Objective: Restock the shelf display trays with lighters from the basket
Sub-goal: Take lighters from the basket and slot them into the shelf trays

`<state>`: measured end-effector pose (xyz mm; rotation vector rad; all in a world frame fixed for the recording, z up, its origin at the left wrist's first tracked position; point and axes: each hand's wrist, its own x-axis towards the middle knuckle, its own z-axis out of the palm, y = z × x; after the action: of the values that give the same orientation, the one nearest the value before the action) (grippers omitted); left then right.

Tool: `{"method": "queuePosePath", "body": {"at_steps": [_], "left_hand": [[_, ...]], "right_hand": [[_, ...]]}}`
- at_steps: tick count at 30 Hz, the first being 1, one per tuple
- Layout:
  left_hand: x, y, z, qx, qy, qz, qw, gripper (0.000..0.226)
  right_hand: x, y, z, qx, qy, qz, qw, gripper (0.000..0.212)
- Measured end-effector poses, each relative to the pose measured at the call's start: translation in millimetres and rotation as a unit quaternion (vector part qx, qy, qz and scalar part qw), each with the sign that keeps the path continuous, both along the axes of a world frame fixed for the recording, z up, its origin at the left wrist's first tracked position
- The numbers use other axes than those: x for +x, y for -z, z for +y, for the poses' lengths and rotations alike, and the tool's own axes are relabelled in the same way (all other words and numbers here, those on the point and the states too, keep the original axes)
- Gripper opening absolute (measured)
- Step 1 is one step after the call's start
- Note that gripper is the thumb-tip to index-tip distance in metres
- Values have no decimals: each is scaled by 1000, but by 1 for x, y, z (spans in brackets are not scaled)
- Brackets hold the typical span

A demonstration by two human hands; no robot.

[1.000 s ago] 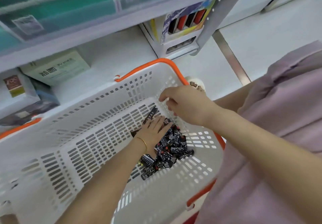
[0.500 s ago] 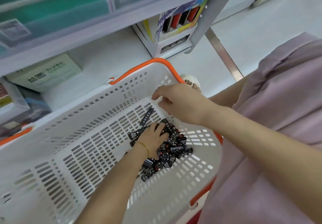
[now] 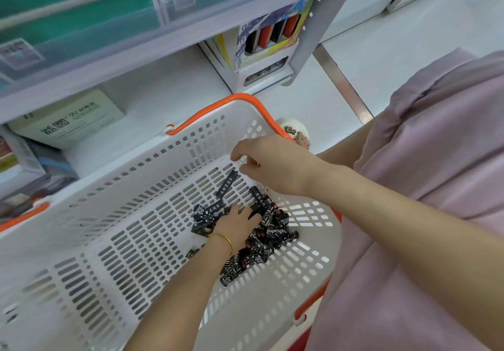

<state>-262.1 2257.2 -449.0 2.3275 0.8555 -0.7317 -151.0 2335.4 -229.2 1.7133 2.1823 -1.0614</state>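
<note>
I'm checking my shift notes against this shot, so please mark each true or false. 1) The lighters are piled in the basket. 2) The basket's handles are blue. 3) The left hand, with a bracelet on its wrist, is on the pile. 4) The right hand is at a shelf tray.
1) The lighters are piled in the basket: true, apart from a few loose ones beside the pile.
2) The handles are blue: false, they are orange.
3) The left hand, with a bracelet on its wrist, is on the pile: true.
4) The right hand is at a shelf tray: false, it is over the basket, by its far wall.
</note>
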Motion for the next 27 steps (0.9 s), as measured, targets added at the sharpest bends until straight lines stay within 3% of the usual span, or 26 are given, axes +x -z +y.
{"method": "queuePosePath", "body": {"at_steps": [10, 15, 20, 27], "left_hand": [[-10, -4, 7, -82, -53, -23, 995, 54], [-36, -16, 4, -132, -165, -47, 976, 60], [-51, -55, 10, -188, -336, -98, 918, 63], [-64, -150, 28, -147, -510, -255, 808, 64]], "right_hand": [[-1, 0, 2, 28, -6, 22, 999, 30], [0, -4, 2, 51, -9, 27, 998, 30], [-1, -7, 3, 60, -8, 28, 998, 30], [0, -35, 10, 113, 30, 84, 990, 27]]}}
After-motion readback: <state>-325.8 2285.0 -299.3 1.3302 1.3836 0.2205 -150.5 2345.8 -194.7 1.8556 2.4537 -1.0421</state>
